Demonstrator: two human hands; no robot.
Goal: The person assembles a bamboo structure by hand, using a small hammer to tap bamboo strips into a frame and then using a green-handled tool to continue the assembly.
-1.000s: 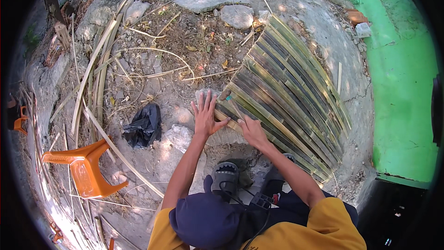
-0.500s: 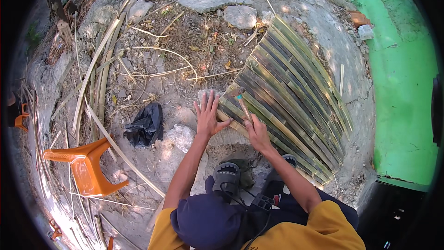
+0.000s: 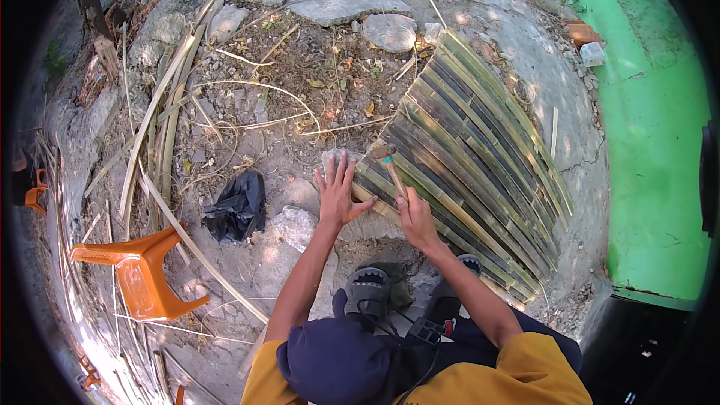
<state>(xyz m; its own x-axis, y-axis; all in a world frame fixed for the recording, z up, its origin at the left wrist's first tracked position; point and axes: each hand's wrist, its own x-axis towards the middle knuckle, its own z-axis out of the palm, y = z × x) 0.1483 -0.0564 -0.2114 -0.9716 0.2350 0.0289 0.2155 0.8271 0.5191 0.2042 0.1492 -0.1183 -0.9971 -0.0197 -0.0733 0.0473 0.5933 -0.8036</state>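
Rough grey ground of stone and dirt [image 3: 517, 45] fills most of the view, bordered at the right by a broad, green painted surface [image 3: 656, 150]. On the ground, right of centre, lies a fan-shaped panel of long green-brown bamboo slats [image 3: 480, 165], set side by side and slanting from upper left to lower right. Well apart to its left, long pale bamboo strips [image 3: 137, 146] lie in a loose heap. Below them sits an orange plastic stool [image 3: 146, 285], and near that a crumpled black plastic bag [image 3: 236, 208]. The person's grey shoes [image 3: 367, 285] are just below the panel's near edge.

The left hand [image 3: 339, 199] is spread flat, fingers apart and holding nothing, its thumb at the panel's nearest slat. The right hand [image 3: 417, 217] is closed around the wooden handle of a small hammer [image 3: 395, 174]. The hammer's dark head is over the panel's left end; whether it touches cannot be told.
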